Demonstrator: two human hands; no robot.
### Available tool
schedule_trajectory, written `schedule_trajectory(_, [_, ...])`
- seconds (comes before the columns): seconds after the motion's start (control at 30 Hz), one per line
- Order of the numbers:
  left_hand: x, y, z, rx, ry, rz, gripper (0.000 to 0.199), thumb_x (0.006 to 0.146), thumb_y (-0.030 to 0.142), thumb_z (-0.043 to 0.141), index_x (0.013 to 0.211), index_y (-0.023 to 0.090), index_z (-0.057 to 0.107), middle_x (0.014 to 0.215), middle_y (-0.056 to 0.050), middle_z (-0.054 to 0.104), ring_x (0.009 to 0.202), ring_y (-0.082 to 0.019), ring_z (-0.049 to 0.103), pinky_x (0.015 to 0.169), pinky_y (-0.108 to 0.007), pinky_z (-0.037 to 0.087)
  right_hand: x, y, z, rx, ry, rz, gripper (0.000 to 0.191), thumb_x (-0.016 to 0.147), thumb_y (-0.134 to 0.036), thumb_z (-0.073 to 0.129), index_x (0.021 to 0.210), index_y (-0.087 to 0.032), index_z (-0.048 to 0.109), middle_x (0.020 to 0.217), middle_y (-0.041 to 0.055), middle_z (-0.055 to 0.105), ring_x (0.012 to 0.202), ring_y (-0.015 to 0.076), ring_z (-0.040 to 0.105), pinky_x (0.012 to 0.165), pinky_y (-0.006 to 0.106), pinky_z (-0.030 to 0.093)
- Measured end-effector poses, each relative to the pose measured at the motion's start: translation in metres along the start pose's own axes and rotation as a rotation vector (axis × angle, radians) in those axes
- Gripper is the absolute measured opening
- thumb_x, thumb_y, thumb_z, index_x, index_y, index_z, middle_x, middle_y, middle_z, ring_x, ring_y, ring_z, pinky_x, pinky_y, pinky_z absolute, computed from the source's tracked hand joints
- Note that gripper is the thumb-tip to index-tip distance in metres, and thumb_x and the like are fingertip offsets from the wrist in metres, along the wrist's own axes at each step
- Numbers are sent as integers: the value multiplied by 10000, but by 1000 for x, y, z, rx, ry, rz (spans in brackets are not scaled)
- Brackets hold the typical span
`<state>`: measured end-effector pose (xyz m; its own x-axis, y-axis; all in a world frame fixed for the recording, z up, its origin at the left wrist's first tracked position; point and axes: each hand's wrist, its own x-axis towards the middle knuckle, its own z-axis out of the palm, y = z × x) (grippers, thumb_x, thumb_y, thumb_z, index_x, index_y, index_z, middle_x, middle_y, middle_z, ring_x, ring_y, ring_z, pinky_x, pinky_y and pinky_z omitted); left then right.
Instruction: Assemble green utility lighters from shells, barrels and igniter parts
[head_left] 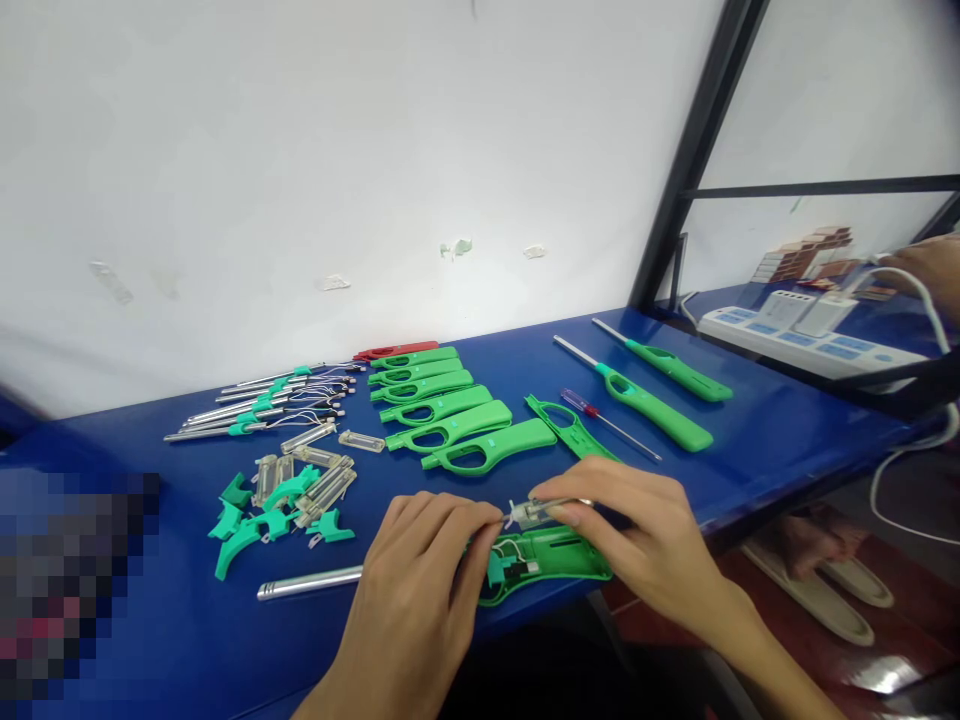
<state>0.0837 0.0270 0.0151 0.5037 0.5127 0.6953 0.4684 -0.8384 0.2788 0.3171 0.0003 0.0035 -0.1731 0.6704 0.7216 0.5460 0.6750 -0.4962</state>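
Note:
My right hand (637, 520) pinches a clear lighter fuel tank (531, 514) above an opened green lighter shell half (559, 545). The fingers of my left hand (427, 560) are pinched together at the tank's valve end, on what looks like a thin white tube (508, 520). Under my left hand runs a silver lighter barrel (307, 582), pointing left from the shell. White wires and a black igniter (521, 570) lie inside the shell. My left hand hides the front of the shell.
Green shell halves (487, 445) lie in a row behind, with a red shell (397, 350). Left are metal barrels with wires (255, 405), clear tanks (326, 490) and green triggers (238, 545). Right are a screwdriver (611, 425), another shell half (566, 425) and two assembled lighters (660, 410).

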Motion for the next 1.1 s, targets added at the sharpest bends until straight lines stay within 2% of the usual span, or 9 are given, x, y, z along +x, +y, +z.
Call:
schedule_trajectory(0.13, [-1, -2, 2, 9, -14, 14, 187, 1058, 55, 573, 1123, 222, 625, 996, 21, 731, 846, -166, 640, 848, -329, 425, 0, 2, -1, -25, 3, -44, 157, 1084, -326, 647, 1117, -227, 765, 940, -3, 805, 808, 106, 743, 783, 190, 565])
schedule_trajectory(0.23, [-1, -3, 3, 8, -30, 7, 181, 1065, 61, 567, 1117, 223, 629, 1000, 19, 732, 846, -170, 636, 842, -333, 424, -1, 5, -2, 0, -13, -52, 217, 1018, -412, 721, 1122, -229, 775, 906, 5, 794, 770, 120, 733, 726, 210, 570])
schedule_trajectory(0.37, [-2, -3, 2, 18, -53, 6, 185, 1066, 57, 563, 1107, 224, 632, 1006, 19, 739, 846, -174, 638, 833, -337, 427, -2, 5, -2, 26, -27, -44, 205, 950, -334, 825, 1126, -236, 788, 910, 10, 786, 712, 123, 710, 644, 218, 575])
schedule_trajectory(0.47, [-3, -2, 1, 24, -54, 10, 202, 1056, 42, 564, 1129, 219, 629, 1023, 8, 743, 863, -181, 647, 843, -342, 437, -2, 3, -1, 3, -1, -25, 192, 963, -238, 812, 1153, -240, 787, 961, 20, 807, 742, 136, 724, 681, 237, 600])
schedule_trajectory(0.6, [-3, -1, 1, 43, -49, 15, 218, 1057, 50, 549, 1179, 209, 634, 1045, -19, 735, 887, -192, 654, 863, -357, 455, -1, 0, -1, -23, -5, 27, 155, 975, -224, 791, 1129, -237, 783, 988, 23, 822, 821, 168, 761, 754, 268, 616])
schedule_trajectory(0.73, [-3, 0, 1, 62, -66, 2, 216, 1049, 58, 548, 1173, 206, 644, 1052, -32, 721, 902, -210, 647, 865, -384, 465, -1, -3, -3, -38, -21, 42, 99, 991, -226, 768, 1089, -231, 774, 984, 16, 807, 856, 161, 749, 799, 262, 598])
schedule_trajectory(0.93, [-9, 3, -4, 69, -121, -31, 174, 1055, 82, 522, 1049, 202, 647, 1019, -48, 669, 871, -212, 618, 831, -401, 497, -5, -4, -10, -115, -176, 82, 93, 1054, -279, 683, 1112, -273, 756, 1019, 21, 736, 929, 177, 709, 832, 307, 565])
schedule_trajectory(1.1, [-20, 6, -5, 106, -141, -17, 157, 1040, 123, 572, 1153, 204, 645, 1076, -87, 635, 920, -240, 609, 820, -410, 558, -7, -2, -14, -135, -284, 110, 130, 1083, -306, 635, 1121, -281, 757, 1054, 27, 720, 972, 189, 692, 853, 328, 564])
